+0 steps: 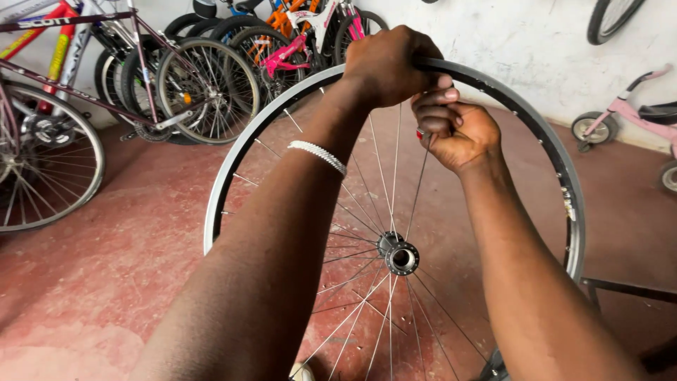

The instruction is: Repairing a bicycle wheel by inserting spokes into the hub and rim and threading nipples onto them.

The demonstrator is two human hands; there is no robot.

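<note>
Against the wall at left, parked bicycles (176, 77) stand; my left hand (388, 67) clamps the bare wheel rim (233, 162) at its top, while my right hand (455, 130) pinches a small red-tipped tool (421, 134) at a spoke (417, 187). Spoke adjustment seems underway; next, a careful turn.

Red concrete floor (127, 268) bears parked bicycles (176, 77) and a pink tricycle (635, 120).

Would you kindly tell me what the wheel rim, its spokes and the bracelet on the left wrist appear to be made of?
The round silver bicycle wheel rim looks like brushed metal, probably aluminium, with a dull sheen. The thin silver spokes look like steel wire, straight and glinting. The white beaded bracelet seems plastic or pearl-like; too small to tell.
</note>
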